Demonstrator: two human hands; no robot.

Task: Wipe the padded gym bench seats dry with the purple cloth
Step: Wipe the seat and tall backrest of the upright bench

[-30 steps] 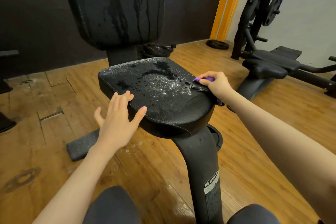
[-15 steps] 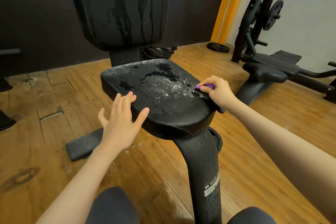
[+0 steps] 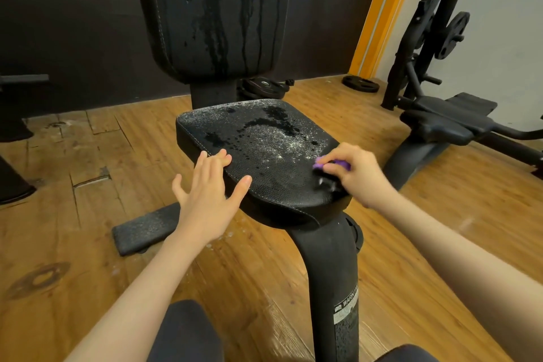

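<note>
Right hand [image 3: 357,176] pinches the cloth [image 3: 332,162] on the wet seat [image 3: 264,144] — wiping is barely begun; left hand [image 3: 210,194], fingers straight, steadies the edge. Next: sweep across the droplets.

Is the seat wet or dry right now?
Wet. Droplets and dark puddles cover the seat from its middle to the back. The right hand presses the cloth at its right edge.

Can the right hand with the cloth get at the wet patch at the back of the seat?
Probably yes: the right hand holds the purple cloth at the seat's near right edge, and nothing lies between it and the wet patch.
</note>
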